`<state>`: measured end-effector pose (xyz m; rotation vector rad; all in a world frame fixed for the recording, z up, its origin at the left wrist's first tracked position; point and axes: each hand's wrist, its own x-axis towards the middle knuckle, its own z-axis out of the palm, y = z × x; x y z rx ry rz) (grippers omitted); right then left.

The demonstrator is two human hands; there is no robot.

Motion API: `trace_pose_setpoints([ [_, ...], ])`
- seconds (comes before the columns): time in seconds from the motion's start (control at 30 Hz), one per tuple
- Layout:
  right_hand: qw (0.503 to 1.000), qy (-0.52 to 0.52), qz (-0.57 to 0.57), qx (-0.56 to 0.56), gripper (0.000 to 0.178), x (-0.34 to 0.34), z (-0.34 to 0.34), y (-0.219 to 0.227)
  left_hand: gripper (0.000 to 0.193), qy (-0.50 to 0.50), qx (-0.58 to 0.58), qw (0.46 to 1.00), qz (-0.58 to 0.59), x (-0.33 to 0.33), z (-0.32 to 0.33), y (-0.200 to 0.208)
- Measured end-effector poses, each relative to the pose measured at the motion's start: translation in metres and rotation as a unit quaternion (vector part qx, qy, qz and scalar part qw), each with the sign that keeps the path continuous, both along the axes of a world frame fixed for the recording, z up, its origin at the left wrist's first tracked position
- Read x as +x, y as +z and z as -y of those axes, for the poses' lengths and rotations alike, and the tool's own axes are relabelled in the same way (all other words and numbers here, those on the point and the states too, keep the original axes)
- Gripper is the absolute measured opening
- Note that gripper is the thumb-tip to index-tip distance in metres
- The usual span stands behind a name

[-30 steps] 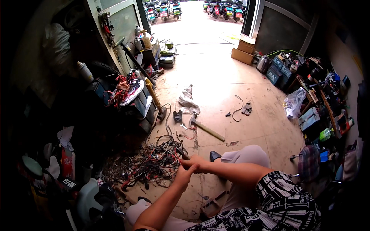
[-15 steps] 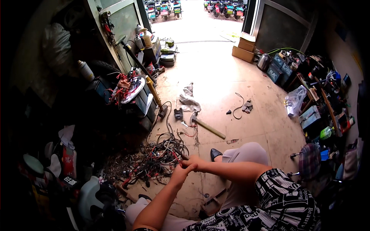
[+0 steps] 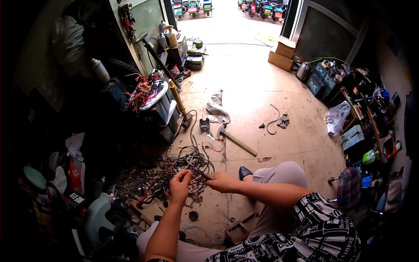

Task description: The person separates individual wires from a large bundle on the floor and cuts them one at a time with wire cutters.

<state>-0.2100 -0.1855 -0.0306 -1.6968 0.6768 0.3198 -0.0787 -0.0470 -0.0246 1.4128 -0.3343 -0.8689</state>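
Note:
My right hand (image 3: 222, 181) is closed around a slim dark hand tool (image 3: 203, 174), whose tip points up and left over a heap of wires; its exact kind is too small to tell. To its left, my left hand (image 3: 179, 185) is raised with thumb and fingers pinched together near the tool's tip. Whatever lies in that pinch, I cannot make out. Beneath and beyond both hands spreads the tangled heap of cables (image 3: 172, 174), black, red and grey, mixed with small scraps.
A hammer (image 3: 239, 143) with a wooden handle lies ahead, beside a black block-shaped part (image 3: 204, 125) and a crumpled plastic bag (image 3: 217, 109). Wires and batteries are stacked at the left; boxes (image 3: 281, 59), batteries and tools line the right wall. A plaid-covered stool (image 3: 349, 185) stands at the right.
My left hand has come away from my right hand, moving left and up, and now pinches apart from it. The right hand still holds the tool. The view has shifted slightly.

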Motion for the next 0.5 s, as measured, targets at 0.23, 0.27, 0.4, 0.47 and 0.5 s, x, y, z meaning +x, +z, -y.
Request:
trace_pose_setpoints([
  [0.23,0.965,0.07,0.023,0.253,0.036,-0.003,-0.011,0.019,0.012,-0.023,-0.08,0.989,0.119,0.012,-0.02,0.001],
  [0.27,0.965,0.068,0.022,0.252,0.036,-0.003,-0.01,0.017,0.01,-0.027,-0.067,0.987,0.142,0.012,-0.019,0.003],
  [0.4,0.999,0.048,0.021,0.011,0.034,0.005,-0.01,0.012,0.009,-0.01,0.004,0.982,0.19,0.005,-0.019,0.017],
  [0.47,0.996,0.045,-0.005,-0.077,0.032,0.007,-0.008,0.011,0.01,-0.004,0.032,0.977,0.209,0.002,-0.016,0.019],
  [0.5,0.996,0.046,-0.007,-0.076,0.032,0.007,-0.007,0.012,0.011,0.002,0.058,0.972,0.229,0.0,-0.016,0.02],
])
